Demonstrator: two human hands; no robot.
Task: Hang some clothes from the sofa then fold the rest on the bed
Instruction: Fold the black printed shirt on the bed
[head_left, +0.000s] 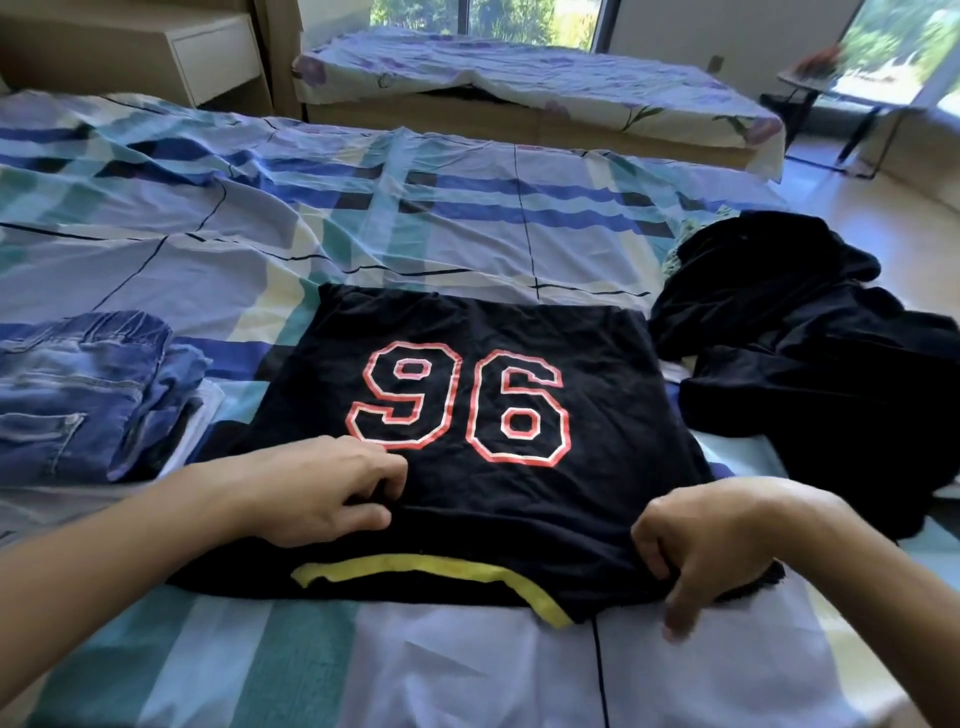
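A black T-shirt (519, 519) with a red and white "96" and a yellow collar lies flat on the checked blue bed sheet (363, 223), collar towards me. My left hand (322, 493) pinches the cloth near the shirt's left shoulder, just below the "9". My right hand (711, 540) grips the shirt's right shoulder edge with curled fingers. To the left sits a stack of folded blue jeans (78, 395). A heap of dark unfolded clothes (810, 374) lies on the right of the bed.
Beyond this bed stands a second bed with a flowered sheet (519, 88). A pale wooden bedside cabinet (156, 47) is at the back left. A small dark table (852, 98) stands by the window at the right, over a light floor.
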